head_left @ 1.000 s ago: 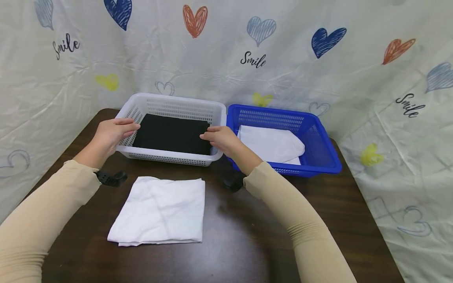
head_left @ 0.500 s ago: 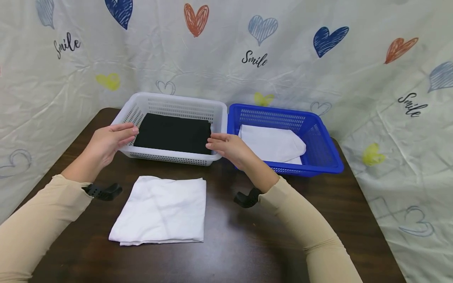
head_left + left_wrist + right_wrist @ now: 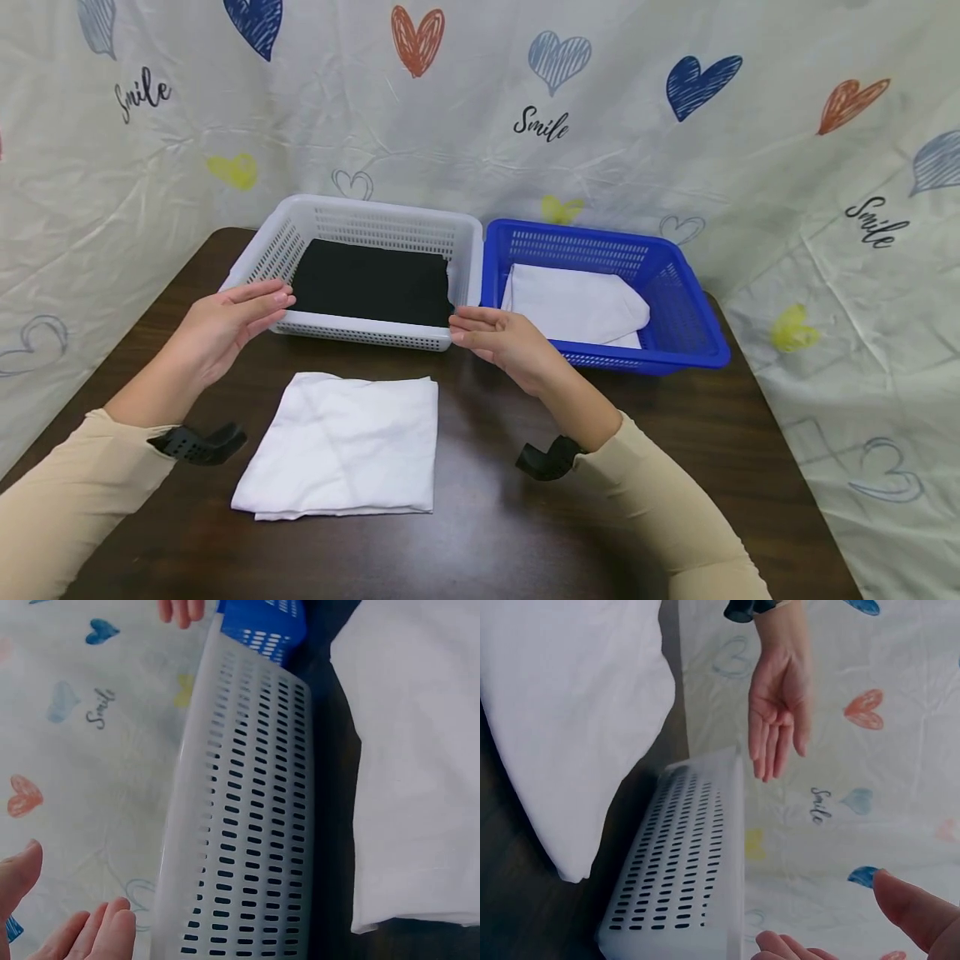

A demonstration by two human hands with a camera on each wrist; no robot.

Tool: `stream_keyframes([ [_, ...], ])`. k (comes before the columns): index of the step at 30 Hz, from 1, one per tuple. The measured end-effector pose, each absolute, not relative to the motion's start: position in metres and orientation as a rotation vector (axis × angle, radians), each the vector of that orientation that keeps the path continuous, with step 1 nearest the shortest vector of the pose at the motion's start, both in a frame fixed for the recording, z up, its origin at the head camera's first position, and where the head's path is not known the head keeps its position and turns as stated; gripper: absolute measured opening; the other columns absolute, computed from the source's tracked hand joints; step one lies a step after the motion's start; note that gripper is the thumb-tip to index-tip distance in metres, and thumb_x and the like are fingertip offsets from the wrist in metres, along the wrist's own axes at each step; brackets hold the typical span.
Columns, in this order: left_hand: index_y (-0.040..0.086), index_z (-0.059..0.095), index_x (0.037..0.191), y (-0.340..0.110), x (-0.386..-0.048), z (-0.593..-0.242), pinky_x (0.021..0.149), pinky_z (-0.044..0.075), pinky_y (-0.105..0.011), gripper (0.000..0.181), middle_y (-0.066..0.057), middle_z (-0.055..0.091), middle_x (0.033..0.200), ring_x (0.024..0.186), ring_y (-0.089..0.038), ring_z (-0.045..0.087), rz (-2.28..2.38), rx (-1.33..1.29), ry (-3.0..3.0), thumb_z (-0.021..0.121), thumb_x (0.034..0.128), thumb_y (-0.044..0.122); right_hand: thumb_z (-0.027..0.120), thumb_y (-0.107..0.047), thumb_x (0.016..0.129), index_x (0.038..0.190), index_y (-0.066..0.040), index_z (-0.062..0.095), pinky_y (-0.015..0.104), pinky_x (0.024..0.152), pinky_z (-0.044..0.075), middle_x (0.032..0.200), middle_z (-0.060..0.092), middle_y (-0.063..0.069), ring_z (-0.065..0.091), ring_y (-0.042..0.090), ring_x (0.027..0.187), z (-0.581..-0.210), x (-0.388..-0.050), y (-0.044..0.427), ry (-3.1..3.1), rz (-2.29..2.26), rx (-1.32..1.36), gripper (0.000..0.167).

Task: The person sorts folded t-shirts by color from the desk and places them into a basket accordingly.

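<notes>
Left hand [image 3: 227,323] and right hand [image 3: 508,340] have drawn back toward six o'clock over the past second, while the black cloth [image 3: 371,283] has stayed inside the white basket [image 3: 386,212]. Each grip is loose, fingers extended, holding nothing. From the left one the black cloth lies near, at two o'clock; from the right, at ten. Whether fingertips touch the basket cannot be told. On the surface [image 3: 487,533], the folded white cloth [image 3: 345,446] lies at the white basket's six o'clock, the blue basket [image 3: 671,287] at its three.
</notes>
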State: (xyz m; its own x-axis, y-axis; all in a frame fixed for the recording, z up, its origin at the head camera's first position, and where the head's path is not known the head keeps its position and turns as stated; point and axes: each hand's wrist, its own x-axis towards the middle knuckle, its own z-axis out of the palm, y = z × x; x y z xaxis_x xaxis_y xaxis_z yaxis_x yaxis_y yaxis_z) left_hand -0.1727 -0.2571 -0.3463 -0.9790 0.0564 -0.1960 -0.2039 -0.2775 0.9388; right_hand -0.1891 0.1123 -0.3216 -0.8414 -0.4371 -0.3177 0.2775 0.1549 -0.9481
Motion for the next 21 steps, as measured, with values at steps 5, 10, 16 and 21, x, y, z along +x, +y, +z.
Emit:
stream_keyframes([
  [5,0.02,0.065,0.111,-0.26,-0.161,-0.352,0.085,0.056,-0.016,0.021,0.011,0.075,0.105,0.099,-0.002,0.072,2.378,-0.145,1.791,0.069,0.0929,0.01,0.061,-0.008,0.096,0.151,0.0,0.037,0.041,0.121,0.03,0.154,0.045,0.015,0.044,0.026,0.143,-0.327,-0.18,0.12,1.858,-1.745,-0.144,0.06],
  [10,0.019,0.066,0.112,-0.262,-0.147,-0.36,0.084,0.056,-0.016,0.021,0.011,0.075,0.106,0.099,-0.002,0.072,2.366,-0.136,1.807,0.066,0.0944,0.008,0.059,-0.006,0.097,0.151,0.002,0.036,0.041,0.12,0.032,0.154,0.044,0.018,0.045,0.03,0.142,-0.337,-0.171,0.126,1.826,-1.724,-0.123,0.059],
  [16,0.018,0.064,0.113,-0.262,-0.135,-0.367,0.085,0.056,-0.015,0.02,0.013,0.074,0.106,0.098,0.0,0.071,2.33,-0.153,1.847,0.065,0.0952,0.009,0.062,-0.008,0.096,0.149,0.004,0.038,0.045,0.117,0.034,0.153,0.044,0.021,0.044,0.034,0.142,-0.348,-0.16,0.129,1.801,-1.701,-0.16,0.059],
  [21,0.013,0.06,0.122,-0.264,-0.129,-0.374,0.086,0.055,-0.014,0.027,0.014,0.074,0.107,0.098,0.001,0.07,2.315,-0.161,1.887,0.066,0.0954,0.011,0.064,-0.012,0.095,0.148,0.003,0.039,0.05,0.118,0.032,0.153,0.044,0.022,0.045,0.034,0.141,-0.362,-0.156,0.129,1.795,-1.661,-0.189,0.061],
])
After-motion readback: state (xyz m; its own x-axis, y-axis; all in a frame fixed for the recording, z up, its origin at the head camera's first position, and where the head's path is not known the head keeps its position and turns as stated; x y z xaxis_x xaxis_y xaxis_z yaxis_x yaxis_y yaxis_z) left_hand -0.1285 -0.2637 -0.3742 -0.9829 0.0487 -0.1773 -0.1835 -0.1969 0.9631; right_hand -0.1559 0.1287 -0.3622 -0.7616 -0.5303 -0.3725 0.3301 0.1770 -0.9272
